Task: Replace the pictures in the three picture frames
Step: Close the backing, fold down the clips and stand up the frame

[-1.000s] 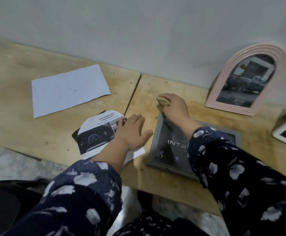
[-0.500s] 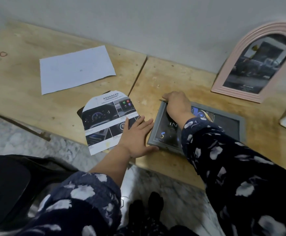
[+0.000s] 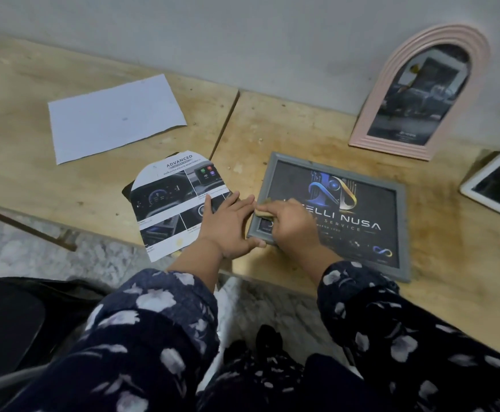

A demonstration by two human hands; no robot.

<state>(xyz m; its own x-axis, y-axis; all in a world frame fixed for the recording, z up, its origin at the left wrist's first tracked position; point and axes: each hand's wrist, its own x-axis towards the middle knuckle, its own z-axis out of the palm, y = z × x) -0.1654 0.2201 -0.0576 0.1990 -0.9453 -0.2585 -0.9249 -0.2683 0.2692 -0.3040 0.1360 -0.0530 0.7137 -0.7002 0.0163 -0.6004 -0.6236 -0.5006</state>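
Head view: gone from the far-left corner of the grey frame (image 3: pixel 402 230) half a second ago, right hand (image 3: pixel 294 224) now down at the near-left corner, fingers pinched on a small tan object (image 3: pixel 263 211) — what it is, cannot tell. Left hand (image 3: pixel 228 226) open and flat on the counter (image 3: pixel 287 126), bracing the frame's left edge and overlapping the arch-cut print (image 3: pixel 168 200). Frame flat, new picture showing face-up; probably this one nearly finished. Around: blank sheet (image 3: pixel 115 117) well apart at left, pink arched frame (image 3: pixel 418 93) leaning on the wall, white frame (image 3: pixel 498 185) at far right — nothing blocking.
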